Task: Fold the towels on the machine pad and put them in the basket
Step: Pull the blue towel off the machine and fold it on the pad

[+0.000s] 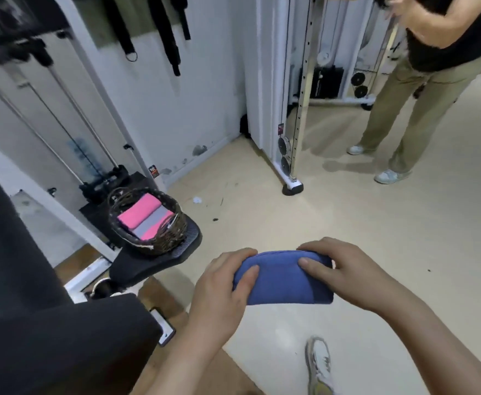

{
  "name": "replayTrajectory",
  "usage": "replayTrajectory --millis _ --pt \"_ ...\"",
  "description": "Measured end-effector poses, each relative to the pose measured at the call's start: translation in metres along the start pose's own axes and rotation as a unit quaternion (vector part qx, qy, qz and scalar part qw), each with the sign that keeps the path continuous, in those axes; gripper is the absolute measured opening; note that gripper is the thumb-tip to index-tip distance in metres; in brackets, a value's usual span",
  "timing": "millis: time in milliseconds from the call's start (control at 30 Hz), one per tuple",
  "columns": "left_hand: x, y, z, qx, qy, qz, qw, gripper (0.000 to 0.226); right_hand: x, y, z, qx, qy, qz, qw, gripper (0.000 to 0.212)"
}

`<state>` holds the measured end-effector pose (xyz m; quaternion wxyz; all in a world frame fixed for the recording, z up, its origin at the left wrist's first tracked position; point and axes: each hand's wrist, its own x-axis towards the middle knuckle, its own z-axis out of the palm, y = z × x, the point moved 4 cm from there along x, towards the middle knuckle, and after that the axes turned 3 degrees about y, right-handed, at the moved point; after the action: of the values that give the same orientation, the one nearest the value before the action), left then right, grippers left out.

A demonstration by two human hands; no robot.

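From the head camera, the blue towel (284, 283) is already folded into a thick, rounded packet and is held in the air over the floor, near the middle of the scene. The left hand (222, 283) grips its left end, thumb on top and fingers curled under. The right hand (344, 272) grips the right end the same way, with its thumb pressing into the upper face. Both hands are closed on the cloth, with nothing else in them.

The basket (170, 240) sits to the left and a little farther off, on a small black pad (148, 263) of the machine. Inside it lie a folded pink towel (141, 213) and a grey towel (153, 222) side by side, so room is tight. A larger black pad (48, 337) fills the near left corner, and no loose towel shows on it.

The towel looks light and soft – it will sag and spring open if only one end is held. I judge it best kept pinched across the layered edges, thumbs above and fingers below, so the folds stay stacked on the way to the basket. It is neither slippery nor fragile – the risk is only that it unrolls when let go, so it should be set down flat on the others before the hands release
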<state>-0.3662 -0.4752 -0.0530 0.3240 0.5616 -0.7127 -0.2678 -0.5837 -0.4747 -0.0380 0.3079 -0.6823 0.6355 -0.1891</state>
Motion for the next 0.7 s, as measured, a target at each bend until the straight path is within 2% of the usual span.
replayTrajectory --millis 100,333,533,700 --pt "0.029 -0.012 0.011 0.009 0.054 -0.068 0.996 0.020 0.062 0.013 -0.006 0.045 -0.042 -0.027 0.998 0.014" --pt "0.073 -0.026 0.019 0.012 0.190 -0.189 0.963 0.024 0.174 0.011 -0.014 0.003 -0.209 -0.128 0.970 0.023" --pt "0.098 -0.053 -0.010 0.028 0.320 -0.265 0.909 0.026 0.244 -0.034 0.012 0.002 -0.179 -0.206 0.962 0.022" --pt "0.134 -0.104 -0.051 0.054 0.378 -0.327 0.864 0.026 0.311 -0.082 0.058 -0.010 -0.144 -0.261 0.954 0.023"
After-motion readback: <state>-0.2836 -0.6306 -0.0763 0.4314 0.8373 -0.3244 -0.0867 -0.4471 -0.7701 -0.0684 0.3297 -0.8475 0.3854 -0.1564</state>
